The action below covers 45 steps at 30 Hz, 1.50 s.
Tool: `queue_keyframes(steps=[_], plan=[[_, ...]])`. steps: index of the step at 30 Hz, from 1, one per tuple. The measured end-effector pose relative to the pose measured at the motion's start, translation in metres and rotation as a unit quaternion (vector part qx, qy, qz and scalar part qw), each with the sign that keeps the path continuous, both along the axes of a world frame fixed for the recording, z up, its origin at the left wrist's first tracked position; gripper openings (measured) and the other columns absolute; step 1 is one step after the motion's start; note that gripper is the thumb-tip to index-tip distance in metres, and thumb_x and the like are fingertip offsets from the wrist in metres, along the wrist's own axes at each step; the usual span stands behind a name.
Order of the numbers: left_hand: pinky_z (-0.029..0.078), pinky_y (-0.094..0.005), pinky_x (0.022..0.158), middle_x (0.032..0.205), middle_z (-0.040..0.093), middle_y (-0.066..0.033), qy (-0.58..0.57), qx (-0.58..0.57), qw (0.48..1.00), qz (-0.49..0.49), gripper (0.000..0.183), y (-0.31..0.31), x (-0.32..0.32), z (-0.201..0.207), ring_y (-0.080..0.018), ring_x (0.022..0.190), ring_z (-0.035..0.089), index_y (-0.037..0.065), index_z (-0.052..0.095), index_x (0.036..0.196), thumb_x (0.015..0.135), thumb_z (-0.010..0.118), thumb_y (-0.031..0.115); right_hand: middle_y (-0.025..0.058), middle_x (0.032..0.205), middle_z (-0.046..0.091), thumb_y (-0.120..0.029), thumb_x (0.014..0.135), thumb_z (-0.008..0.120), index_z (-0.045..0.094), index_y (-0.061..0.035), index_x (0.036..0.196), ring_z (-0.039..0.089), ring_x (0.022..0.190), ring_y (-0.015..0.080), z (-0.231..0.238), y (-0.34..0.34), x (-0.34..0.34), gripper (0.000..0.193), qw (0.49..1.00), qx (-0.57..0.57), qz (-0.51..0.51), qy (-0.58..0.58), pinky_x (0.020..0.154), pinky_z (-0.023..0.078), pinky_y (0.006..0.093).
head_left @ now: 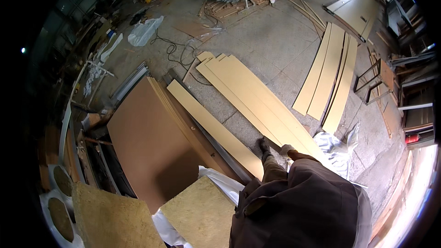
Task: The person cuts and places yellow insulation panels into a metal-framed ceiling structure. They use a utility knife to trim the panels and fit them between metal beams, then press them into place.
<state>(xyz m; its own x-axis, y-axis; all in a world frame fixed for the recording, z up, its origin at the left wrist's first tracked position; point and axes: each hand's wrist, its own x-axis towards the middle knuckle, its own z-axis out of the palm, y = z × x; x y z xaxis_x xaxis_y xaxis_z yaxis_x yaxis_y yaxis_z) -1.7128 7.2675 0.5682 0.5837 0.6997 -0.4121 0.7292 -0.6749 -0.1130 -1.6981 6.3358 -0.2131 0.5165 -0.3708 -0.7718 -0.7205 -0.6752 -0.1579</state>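
Note:
Below me, my right hand [287, 150] reaches out of a brown sleeve [303, 157]. It is pale, perhaps gloved, and lies at the near left edge of a stack of long cream boards [257, 96]. Its fingers are too small and hidden to show whether they grip anything. A short dark strip [274, 146] shows between this hand and my dark shoe [263, 145]; its kind is unclear. My left hand is out of sight, and the brown jacket [303, 202] covers much of the lower picture. Left of my leg, a single long cream board [216, 128] lies beside large brown sheets [151, 133].
Further long cream boards [328, 73] lie to the right, near crumpled clear plastic [337, 149]. Yellowish insulation slabs [197, 211] stand close at lower left. A black cable [172, 48] loops over the floor. A metal-legged stool [379, 80] and a large pale panel [353, 14] are at right.

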Motion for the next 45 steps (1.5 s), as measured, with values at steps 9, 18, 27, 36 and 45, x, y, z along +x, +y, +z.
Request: queue_keyframes(steps=[9, 18, 27, 36, 45], plan=[[0.037, -0.0513, 0.116, 0.159, 0.04, -0.0166, -0.132, -0.183, 0.97, -0.092, 0.1, -0.246, 0.187, 0.033, -0.0357, 0.139, 0.043, 0.008, 0.025, 0.162, 0.084, 0.084, 0.028, 0.0206, 0.111, 0.074, -0.03, 0.082, 0.068, 0.077, -0.0054, 0.112, 0.072, 0.103, 0.0365, -0.062, -0.1, 0.036, 0.04, 0.985, 0.082, -0.15, 0.023, 0.088, 0.058, 0.0448], [0.044, -0.0533, 0.11, 0.155, 0.048, -0.0193, -0.078, -0.256, 0.952, -0.15, 0.087, -0.556, 0.411, 0.013, -0.0433, 0.132, 0.052, 0.004, 0.037, 0.158, 0.091, 0.078, 0.041, 0.0142, 0.077, 0.074, -0.016, 0.089, 0.065, 0.076, 0.0035, 0.099, 0.072, 0.062, 0.0242, -0.009, -0.231, 0.046, 0.024, 0.856, 0.167, -0.488, -0.031, 0.05, 0.062, 0.0387], [0.052, -0.0437, 0.094, 0.141, 0.056, -0.0176, -0.224, -0.35, 0.803, -0.428, 0.095, -0.731, 0.665, -0.17, -0.0318, 0.117, 0.059, 0.0, 0.039, 0.153, 0.075, 0.089, 0.02, 0.0164, 0.077, 0.073, -0.016, 0.093, 0.064, 0.075, 0.0042, 0.102, 0.073, 0.062, 0.0276, -0.048, -0.31, -0.03, 0.024, 0.724, 0.142, -0.671, -0.07, 0.048, 0.062, 0.0417], [0.039, -0.0464, 0.115, 0.16, 0.035, -0.0199, -0.137, -0.318, 0.886, -0.309, 0.132, -1.021, 0.88, -0.364, -0.0367, 0.14, 0.046, 0.005, 0.012, 0.164, 0.062, 0.094, 0.01, 0.0162, 0.072, 0.065, -0.013, 0.098, 0.06, 0.07, -0.0001, 0.098, 0.064, 0.059, 0.0282, -0.088, -0.413, -0.087, 0.016, 0.552, 0.133, -0.821, -0.056, 0.05, 0.059, 0.0466], [0.044, -0.0475, 0.107, 0.147, 0.05, -0.0238, 0.031, -0.065, 0.881, -0.468, 0.122, -1.457, 0.959, -0.463, -0.036, 0.133, 0.051, 0.001, 0.023, 0.16, 0.065, 0.092, 0.037, 0.0126, 0.063, 0.059, -0.017, 0.097, 0.058, 0.068, -0.0069, 0.081, 0.055, 0.047, 0.0267, 0.021, -0.641, 0.022, 0.021, 0.899, 0.139, -0.415, -0.003, 0.045, 0.054, 0.0434]])
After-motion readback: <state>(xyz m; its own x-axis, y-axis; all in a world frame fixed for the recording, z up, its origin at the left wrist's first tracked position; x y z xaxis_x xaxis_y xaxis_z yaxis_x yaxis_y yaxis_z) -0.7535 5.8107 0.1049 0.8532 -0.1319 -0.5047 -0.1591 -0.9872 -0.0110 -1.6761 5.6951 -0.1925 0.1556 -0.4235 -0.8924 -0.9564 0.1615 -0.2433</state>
